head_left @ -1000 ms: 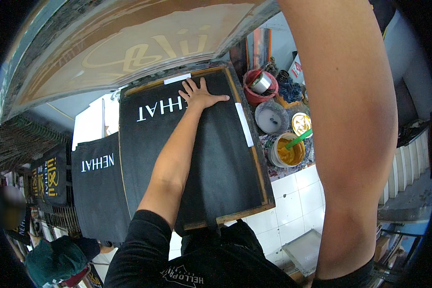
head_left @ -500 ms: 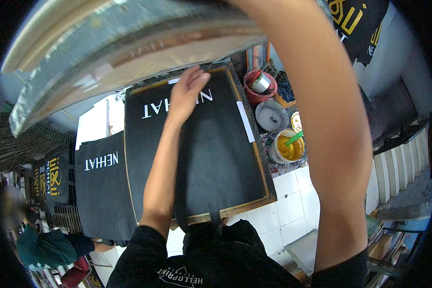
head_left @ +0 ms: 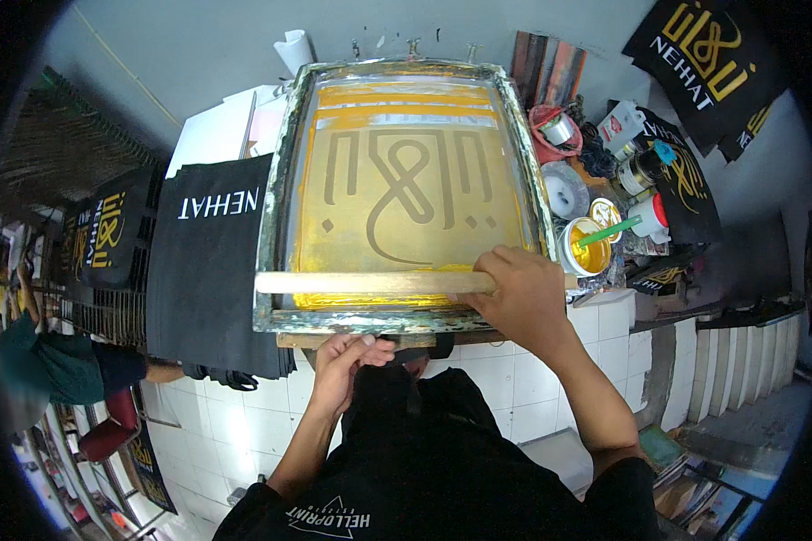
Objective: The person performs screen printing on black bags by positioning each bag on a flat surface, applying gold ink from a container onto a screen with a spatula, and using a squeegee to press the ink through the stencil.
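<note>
A screen-printing frame [head_left: 379,320] lies flat in front of me, its mesh [head_left: 347,239] smeared with golden-yellow ink around a large looping stencil design. Across the near end of the mesh rests a long wooden squeegee [head_left: 361,283], with thick yellow ink along its near side. My right hand [head_left: 519,293] is closed around the squeegee's right end. Just below the frame's near edge, my left hand [head_left: 341,365] is turned partly palm up, fingers loosely bent and apart, with nothing visible in it. The frame covers the black fabric bag beneath it.
A stack of printed black bags [head_left: 207,261] lies left of the frame. To the right stand a tub of yellow ink [head_left: 588,248] with a green stirrer, a grey tub [head_left: 564,191], a red bucket [head_left: 555,131] and bottles. Another person [head_left: 54,356] is at far left.
The raised screen has come down flat over the black bag. My left hand has drawn back from the bag to the near edge. My right hand now grips the squeegee.
</note>
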The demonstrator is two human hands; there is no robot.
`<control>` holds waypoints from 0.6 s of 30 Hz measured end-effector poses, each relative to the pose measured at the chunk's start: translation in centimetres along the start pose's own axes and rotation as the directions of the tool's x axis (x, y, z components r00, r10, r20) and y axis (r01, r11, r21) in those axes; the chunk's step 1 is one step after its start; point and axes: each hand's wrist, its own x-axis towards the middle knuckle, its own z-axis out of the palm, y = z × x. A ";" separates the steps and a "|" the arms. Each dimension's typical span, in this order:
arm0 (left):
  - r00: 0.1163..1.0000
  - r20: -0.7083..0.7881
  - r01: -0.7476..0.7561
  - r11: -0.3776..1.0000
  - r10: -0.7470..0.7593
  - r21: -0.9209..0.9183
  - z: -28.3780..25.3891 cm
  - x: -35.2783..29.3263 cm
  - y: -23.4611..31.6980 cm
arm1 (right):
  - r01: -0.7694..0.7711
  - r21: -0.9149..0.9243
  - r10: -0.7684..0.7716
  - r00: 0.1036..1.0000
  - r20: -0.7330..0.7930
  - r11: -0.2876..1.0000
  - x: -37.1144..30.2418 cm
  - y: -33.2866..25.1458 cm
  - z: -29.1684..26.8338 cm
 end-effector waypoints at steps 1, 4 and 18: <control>1.000 0.009 0.029 0.999 -0.029 -0.014 -0.4 0.2 -0.5 | 0.053 -0.024 -0.053 0.998 -0.026 0.998 -0.3 -0.2 0.6; 0.995 0.032 0.097 0.995 -0.098 0.015 -1.1 0.5 -0.6 | 0.090 -0.090 -0.092 0.996 -0.012 0.992 -0.9 -0.2 2.3; 0.935 0.053 0.352 0.902 -0.351 -0.251 -0.9 1.0 0.8 | 0.020 -0.253 -0.045 0.995 -0.093 0.967 23.9 9.4 5.5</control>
